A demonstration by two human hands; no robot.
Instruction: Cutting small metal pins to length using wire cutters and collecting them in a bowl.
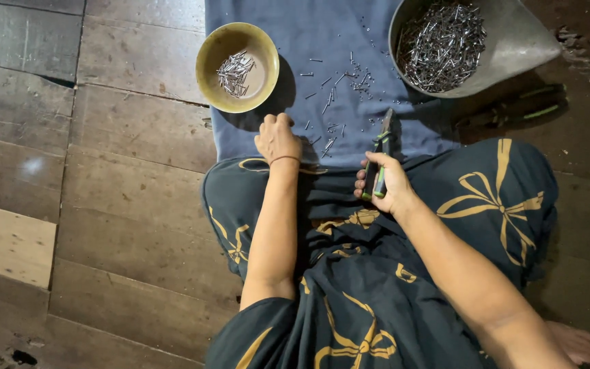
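On the blue cloth [377, 41] in front of the lap, the right hand [387, 183] is clamped around a pair of pliers [380, 154] with green-and-black handles, nose pointing away from the body. The left hand [276, 137] rests on the cloth's near edge, fingers curled together; whether they pinch anything cannot be told. Loose nails [332, 102] lie scattered on the cloth between the hands and the vessels. A yellow bowl [213, 78] at upper left holds a small heap of nails. A grey metal pan [513, 41] at upper right holds a large heap. Dark wooden floor [104, 205] lies all around.
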